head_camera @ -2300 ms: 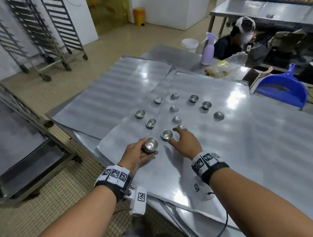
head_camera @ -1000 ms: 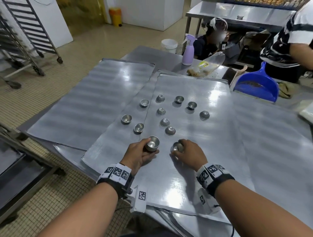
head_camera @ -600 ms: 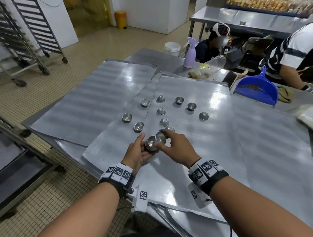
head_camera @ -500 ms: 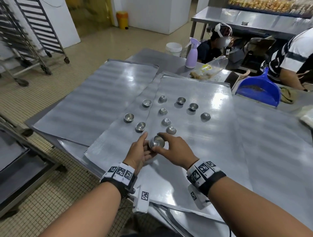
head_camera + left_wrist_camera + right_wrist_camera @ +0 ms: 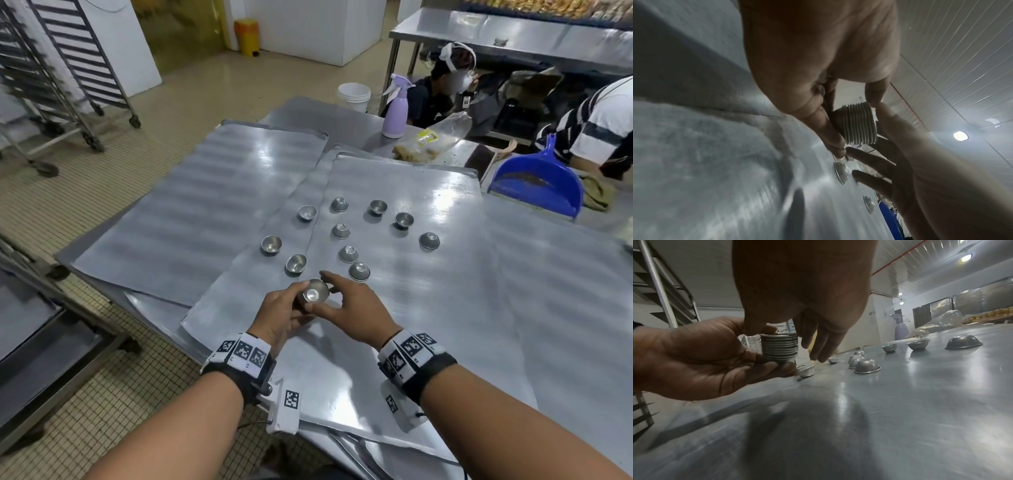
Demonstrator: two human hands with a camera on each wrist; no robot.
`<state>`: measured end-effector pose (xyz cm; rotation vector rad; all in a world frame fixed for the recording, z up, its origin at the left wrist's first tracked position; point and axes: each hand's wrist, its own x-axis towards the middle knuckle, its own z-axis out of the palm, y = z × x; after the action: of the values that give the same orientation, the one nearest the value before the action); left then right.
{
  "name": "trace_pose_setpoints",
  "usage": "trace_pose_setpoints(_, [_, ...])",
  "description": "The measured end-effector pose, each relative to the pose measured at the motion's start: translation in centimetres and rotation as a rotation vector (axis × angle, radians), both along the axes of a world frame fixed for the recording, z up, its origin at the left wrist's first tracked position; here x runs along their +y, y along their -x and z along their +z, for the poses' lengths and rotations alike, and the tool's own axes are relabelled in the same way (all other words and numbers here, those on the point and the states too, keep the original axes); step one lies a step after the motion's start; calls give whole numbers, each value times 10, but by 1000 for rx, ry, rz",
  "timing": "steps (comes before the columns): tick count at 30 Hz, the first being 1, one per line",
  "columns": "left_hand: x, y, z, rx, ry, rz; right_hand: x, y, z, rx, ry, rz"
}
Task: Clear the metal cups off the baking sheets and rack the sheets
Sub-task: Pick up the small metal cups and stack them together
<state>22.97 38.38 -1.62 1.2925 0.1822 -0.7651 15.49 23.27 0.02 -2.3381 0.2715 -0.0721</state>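
My left hand grips a stack of nested metal cups just above the near part of the top baking sheet. The stack's ribbed rims show in the left wrist view. My right hand pinches the top cup of the stack between thumb and index finger, with its other fingers spread. Several loose cups lie beyond, some upright, some upside down. Three of them sit on the lower sheet to the left. Another bare sheet lies further left.
A blue dustpan, a purple spray bottle and a plastic bag stand at the table's far side. Two people are behind it. Wheeled sheet racks stand at the far left, and a low metal cart sits beside the table.
My right hand lifted a cup from the sheet, carried it left and set it onto the stack in my left hand. The left hand stayed put.
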Motion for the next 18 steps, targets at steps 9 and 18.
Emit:
trace_pose_setpoints(9, [10, -32, -6, 107, 26, 48, -39, -27, -18, 28, 142, -312])
trace_pose_setpoints(18, [9, -42, 0, 134, 1, -6, -70, -50, -38, 305, 220, -300])
